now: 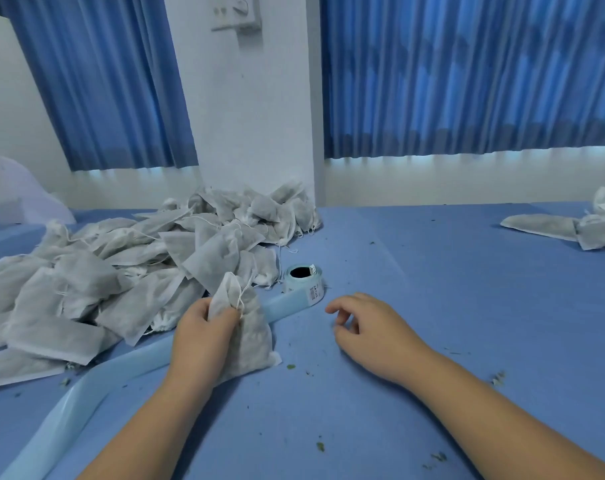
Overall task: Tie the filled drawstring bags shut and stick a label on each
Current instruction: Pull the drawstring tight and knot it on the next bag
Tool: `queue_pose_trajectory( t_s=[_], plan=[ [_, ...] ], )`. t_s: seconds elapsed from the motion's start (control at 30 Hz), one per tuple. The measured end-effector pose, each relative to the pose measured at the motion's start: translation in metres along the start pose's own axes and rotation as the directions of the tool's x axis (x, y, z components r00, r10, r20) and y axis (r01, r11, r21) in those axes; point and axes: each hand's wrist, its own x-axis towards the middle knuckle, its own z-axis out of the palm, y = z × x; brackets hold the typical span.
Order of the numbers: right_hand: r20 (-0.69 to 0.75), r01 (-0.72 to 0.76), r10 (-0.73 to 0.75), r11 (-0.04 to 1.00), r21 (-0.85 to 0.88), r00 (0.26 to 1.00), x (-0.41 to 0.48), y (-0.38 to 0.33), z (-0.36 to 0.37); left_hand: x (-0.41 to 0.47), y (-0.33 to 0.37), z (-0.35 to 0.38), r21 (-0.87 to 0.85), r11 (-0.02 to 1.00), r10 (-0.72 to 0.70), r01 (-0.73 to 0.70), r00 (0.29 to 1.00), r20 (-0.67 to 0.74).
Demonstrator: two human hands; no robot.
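Blue-covered table (432,271). Big pile of filled bags (121,271) lies left of and beyond the left hand (204,337). A single bag (249,334) sits in that hand's grip, bottom resting on the cover. The label roll (302,277) stands just beyond, between both hands; its backing strip (86,403) runs under the left hand toward near-left. A few more bags (553,228) lie far beyond the right hand (370,330). Green crumbs (320,446) are scattered near the wrists, probably herb bits.

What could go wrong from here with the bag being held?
The left hand grips the bag by its neck only; if the string is not tight, filling may spill, like the crumbs already on the table. The bag lies across the strip trailing from the label roll, so lifting it might drag the roll.
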Motion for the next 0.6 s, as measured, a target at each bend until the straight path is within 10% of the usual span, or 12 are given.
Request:
queue_pose_trajectory(
  t_s=[0.6],
  plan=[
    [-0.046, -0.023, 0.018, 0.994, -0.105, 0.999, 0.065, -0.004, 0.037, -0.009, -0.002, -0.008, 0.280, 0.954, 0.123, -0.105, 0.991, -0.047]
  ],
)
